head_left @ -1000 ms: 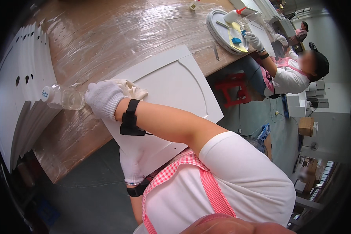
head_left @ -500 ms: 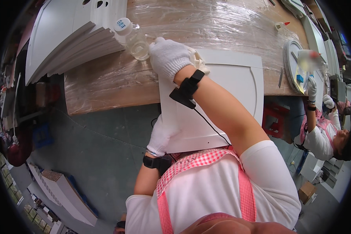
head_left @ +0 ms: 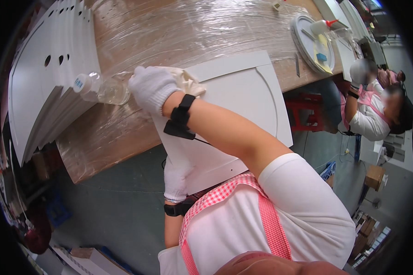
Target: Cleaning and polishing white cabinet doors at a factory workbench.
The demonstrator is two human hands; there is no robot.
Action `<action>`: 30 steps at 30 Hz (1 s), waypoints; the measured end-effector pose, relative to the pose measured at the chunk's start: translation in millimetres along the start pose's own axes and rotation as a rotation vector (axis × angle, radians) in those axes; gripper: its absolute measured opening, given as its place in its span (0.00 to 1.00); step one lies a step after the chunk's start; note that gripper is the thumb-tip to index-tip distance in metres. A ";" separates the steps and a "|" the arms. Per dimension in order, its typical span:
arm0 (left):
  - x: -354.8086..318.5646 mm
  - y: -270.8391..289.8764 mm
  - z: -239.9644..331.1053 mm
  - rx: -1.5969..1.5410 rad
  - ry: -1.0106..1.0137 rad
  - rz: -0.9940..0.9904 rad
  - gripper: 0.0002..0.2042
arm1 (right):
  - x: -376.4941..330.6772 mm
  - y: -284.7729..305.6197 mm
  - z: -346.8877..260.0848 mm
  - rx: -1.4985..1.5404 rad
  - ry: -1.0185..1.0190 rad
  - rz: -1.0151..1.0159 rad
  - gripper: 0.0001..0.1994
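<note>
A white panel [head_left: 238, 110] with a curved raised border lies across the table's near edge and reaches toward my body. At its far left corner, my right hand [head_left: 154, 87], in a white knit glove, is closed on a cream cloth [head_left: 191, 84] that spreads over the panel's far edge. My left hand [head_left: 175, 178], also gloved, grips the panel's near left edge; its fingers are partly hidden against the white surface. Just left of my right hand stands a clear plastic bottle [head_left: 113, 91] with a white cap and some liquid inside.
White panels with oval holes [head_left: 55, 82] are stacked on the left of the film-covered table [head_left: 170, 32]. At the right sit a round white lid [head_left: 303, 39], a red-tipped glue bottle [head_left: 321, 26] and a blue block [head_left: 321, 57]. A co-worker [head_left: 369, 107] is beyond a red stool [head_left: 305, 112].
The view has turned, so the table and its contents appear shifted left and rotated. My right hand stays at the panel's far left corner with the cloth, and my left hand keeps its edge.
</note>
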State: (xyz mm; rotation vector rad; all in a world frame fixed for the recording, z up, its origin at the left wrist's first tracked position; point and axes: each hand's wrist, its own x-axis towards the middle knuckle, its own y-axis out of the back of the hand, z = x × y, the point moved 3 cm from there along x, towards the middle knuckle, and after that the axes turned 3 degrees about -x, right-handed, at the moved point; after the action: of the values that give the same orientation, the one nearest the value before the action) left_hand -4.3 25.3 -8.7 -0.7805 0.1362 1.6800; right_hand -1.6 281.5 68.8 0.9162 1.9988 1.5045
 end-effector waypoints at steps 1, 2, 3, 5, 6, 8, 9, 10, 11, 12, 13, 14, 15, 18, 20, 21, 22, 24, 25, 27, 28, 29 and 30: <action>-0.6 -0.3 1.1 -0.084 0.011 0.048 0.27 | 0.3 -2.1 -2.3 0.023 -0.008 0.000 0.09; -1.4 -0.1 2.5 -0.169 0.025 0.101 0.27 | -4.5 0.7 7.5 0.035 -0.010 0.002 0.09; -0.8 -3.7 4.6 -0.161 0.034 0.073 0.27 | -9.6 3.2 18.0 0.048 -0.011 0.003 0.09; -0.2 -5.1 8.3 -0.059 -0.025 0.131 0.27 | -29.9 19.8 58.2 0.007 -0.120 -0.066 0.09; -2.5 -2.5 7.5 -0.041 -0.022 0.146 0.28 | -44.5 27.3 84.5 -0.014 -0.221 -0.010 0.10; -6.7 -3.0 5.5 -0.107 -0.028 0.162 0.28 | -79.0 39.8 154.3 -0.100 -0.447 0.082 0.11; -5.8 -4.4 5.6 -0.171 -0.041 0.159 0.28 | -100.8 49.8 197.0 -0.156 -0.591 0.132 0.13; -5.2 -4.7 5.4 -0.167 -0.039 0.152 0.28 | -124.4 60.5 238.7 -0.242 -0.646 0.227 0.13; -2.5 -5.0 5.2 -0.125 -0.033 0.140 0.28 | -144.5 66.1 278.4 -0.294 -0.699 0.241 0.13; -0.7 -4.6 4.8 -0.084 -0.027 0.138 0.28 | -150.9 75.2 289.1 -0.341 -0.744 0.251 0.14; 0.6 -2.9 5.3 -0.078 -0.028 0.134 0.28 | -151.8 70.4 291.7 -0.338 -0.749 0.254 0.14; -0.4 0.8 4.1 -0.059 -0.038 0.131 0.27 | -138.0 67.7 266.8 -0.334 -0.729 0.204 0.13; -0.8 0.0 3.3 -0.040 -0.049 0.118 0.27 | -126.0 61.7 242.1 -0.336 -0.712 0.159 0.13; -5.2 -5.1 7.7 -0.127 -0.024 0.150 0.26 | -79.5 25.6 139.7 -0.158 -0.338 0.240 0.08; -1.5 0.0 6.3 -0.054 -0.036 0.123 0.26 | -51.2 6.6 76.3 -0.035 -0.125 0.252 0.07; 1.1 5.6 3.1 0.003 -0.044 0.105 0.26 | -46.2 -6.9 49.0 -0.034 -0.026 0.314 0.07; 2.2 15.8 -3.9 0.061 -0.060 0.091 0.26 | -55.6 -13.7 19.6 0.029 0.052 0.261 0.07; 9.0 0.1 0.2 -0.179 -0.019 0.079 0.26 | -84.7 -18.8 -21.2 0.110 0.198 0.137 0.08; 6.9 -11.1 6.7 -0.227 -0.034 0.159 0.26 | -108.2 -17.5 -31.1 0.150 0.286 0.056 0.08; 12.5 18.9 -17.8 0.183 -0.011 0.155 0.27 | -147.6 -18.3 -35.7 0.182 0.411 -0.092 0.08; 15.8 10.9 -15.3 0.057 -0.021 0.143 0.27 | -154.0 -14.9 -23.7 0.159 0.396 -0.117 0.08; 18.2 -2.5 -10.6 -0.064 -0.038 0.124 0.27 | -150.7 -12.8 -6.9 0.133 0.376 -0.136 0.08; 18.9 -11.9 -3.9 -0.044 -0.043 0.114 0.27 | -141.8 -12.1 16.1 0.120 0.275 -0.020 0.08</action>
State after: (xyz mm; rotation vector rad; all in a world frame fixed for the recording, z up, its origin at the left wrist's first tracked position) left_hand 7.0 42.3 -18.4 -0.7809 0.1155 1.8114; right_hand 101.4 183.9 49.5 0.7664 2.3071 1.5860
